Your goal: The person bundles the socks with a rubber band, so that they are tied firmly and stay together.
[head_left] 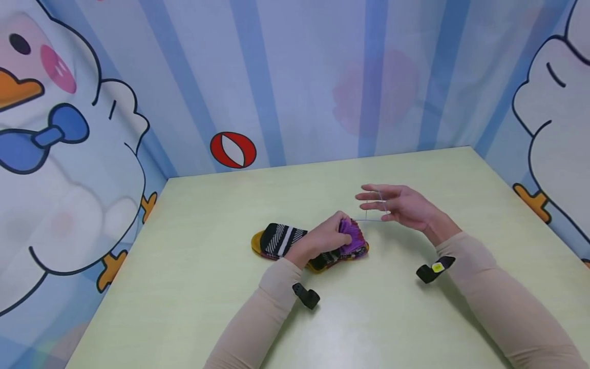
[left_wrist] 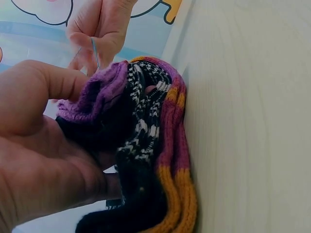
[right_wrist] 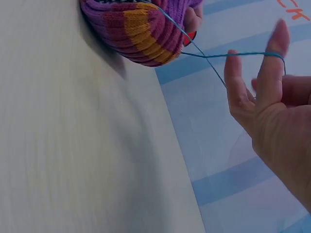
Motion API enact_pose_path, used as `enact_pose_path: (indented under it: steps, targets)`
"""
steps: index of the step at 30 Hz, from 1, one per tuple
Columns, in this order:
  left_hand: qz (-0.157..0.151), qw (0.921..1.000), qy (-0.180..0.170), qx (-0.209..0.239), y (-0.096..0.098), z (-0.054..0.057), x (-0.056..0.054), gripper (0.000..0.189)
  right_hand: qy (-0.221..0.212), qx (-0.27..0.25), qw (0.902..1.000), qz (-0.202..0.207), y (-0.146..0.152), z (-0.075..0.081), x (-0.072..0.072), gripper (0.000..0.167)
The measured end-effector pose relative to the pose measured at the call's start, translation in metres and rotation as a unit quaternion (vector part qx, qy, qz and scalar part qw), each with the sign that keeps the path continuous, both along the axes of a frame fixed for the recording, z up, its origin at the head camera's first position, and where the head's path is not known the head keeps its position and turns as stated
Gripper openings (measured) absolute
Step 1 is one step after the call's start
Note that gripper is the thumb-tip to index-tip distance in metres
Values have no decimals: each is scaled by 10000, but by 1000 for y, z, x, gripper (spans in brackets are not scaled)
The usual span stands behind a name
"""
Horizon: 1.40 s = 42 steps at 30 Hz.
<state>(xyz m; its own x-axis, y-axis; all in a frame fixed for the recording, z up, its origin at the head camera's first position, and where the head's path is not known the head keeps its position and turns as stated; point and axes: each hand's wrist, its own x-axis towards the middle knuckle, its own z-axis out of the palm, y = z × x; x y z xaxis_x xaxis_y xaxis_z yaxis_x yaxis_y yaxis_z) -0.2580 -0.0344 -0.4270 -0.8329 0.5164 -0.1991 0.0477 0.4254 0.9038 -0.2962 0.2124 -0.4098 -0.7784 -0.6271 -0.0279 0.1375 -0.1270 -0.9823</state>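
My left hand (head_left: 320,239) grips a bundle of patterned knit socks (head_left: 278,241) by the folded purple cuff (head_left: 352,237). The socks are black and white with mustard, maroon and purple ribbed parts, as the left wrist view shows along their side (left_wrist: 175,145). From the cuff end, a thin blue-green elastic band (right_wrist: 214,56) runs stretched to my right hand (head_left: 410,205). That hand is held up to the right of the socks, its fingers extended and spread. In the right wrist view the band loops round the fingers (right_wrist: 272,73).
A pale wood-look table (head_left: 193,307) lies under the socks and hands. Behind it and at both sides stand printed cloth walls (head_left: 304,77) with blue stripes and cartoon ducks. Each wrist wears a small black camera (head_left: 306,296).
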Motion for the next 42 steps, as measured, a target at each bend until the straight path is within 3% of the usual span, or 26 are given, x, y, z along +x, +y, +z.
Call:
enact_pose_path:
  steps: [6, 9, 12, 15, 18, 23, 31, 34, 37, 42]
  targets:
    - [-56, 10000, 34, -24, 0, 1, 2, 25, 1126, 1222, 9860, -100, -15, -7, 5, 59]
    - [-130, 9999, 49, -80, 1, 3, 3, 25, 1754, 1814, 9676, -73, -24, -8, 10, 65]
    - [-202, 9997, 41, -88, 1, 5, 3, 25, 2257, 2440, 9431, -109, -29, -7, 15, 76]
    - [-205, 9998, 43, -51, 0, 2, 0, 27, 2571, 2677, 9286, -2, -30, -5, 19, 81]
    - [-39, 10000, -45, 52, -2, 0, -3, 39, 2789, 2822, 9178, 170, -32, -4, 22, 83]
    - [587, 9977, -202, 278, -4, -2, -6, 64, 3114, 3028, 9002, 313, -35, -4, 24, 87]
    - [1091, 9932, -178, 379, 0, -4, -8, 63, 3421, 3426, 8745, 296, -39, -3, 25, 90]
    - [1240, 9911, -123, 462, 4, -5, -7, 61, 3527, 3432, 8701, 267, -40, -4, 25, 86]
    - [1347, 9873, -212, 817, 8, -5, -5, 61, 3565, 3444, 8682, 219, -41, -6, 25, 81]
    - [1554, 9714, -688, 1656, 12, -5, -4, 62, 3568, 3458, 8678, -27, -41, -7, 24, 78]
